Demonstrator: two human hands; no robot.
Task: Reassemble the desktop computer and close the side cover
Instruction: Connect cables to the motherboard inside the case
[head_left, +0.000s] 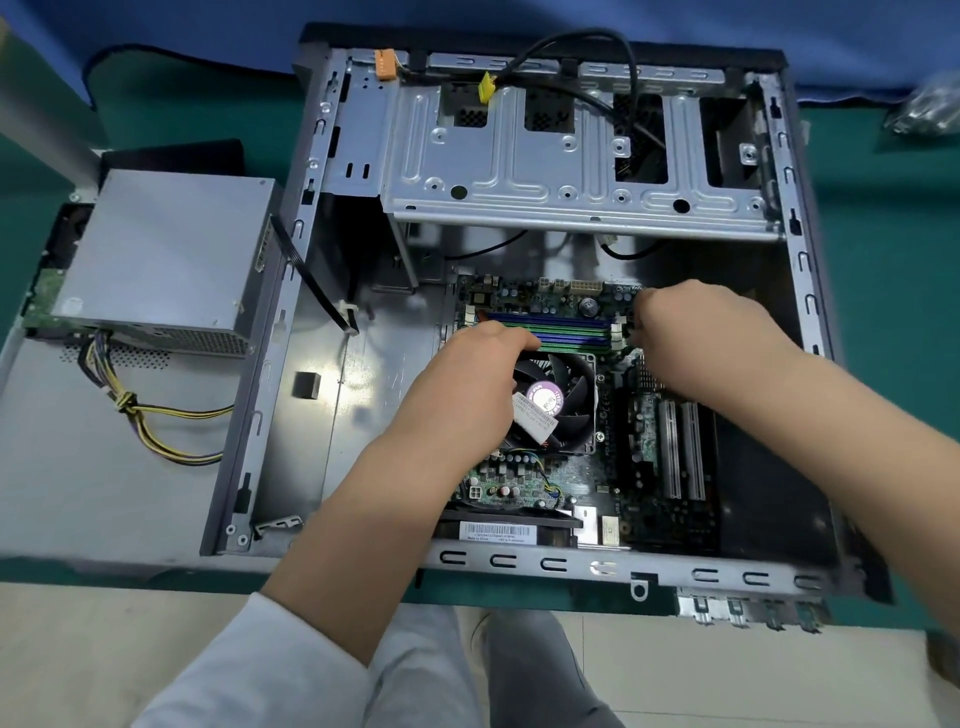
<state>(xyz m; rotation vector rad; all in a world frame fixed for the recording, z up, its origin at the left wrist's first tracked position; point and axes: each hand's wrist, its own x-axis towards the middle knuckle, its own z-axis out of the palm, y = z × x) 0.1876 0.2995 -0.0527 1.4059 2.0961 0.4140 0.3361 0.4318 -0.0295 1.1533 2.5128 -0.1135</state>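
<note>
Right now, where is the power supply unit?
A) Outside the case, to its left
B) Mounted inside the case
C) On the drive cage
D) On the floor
A: the grey power supply unit lies outside the open case, to its left, cables trailing.
</note>
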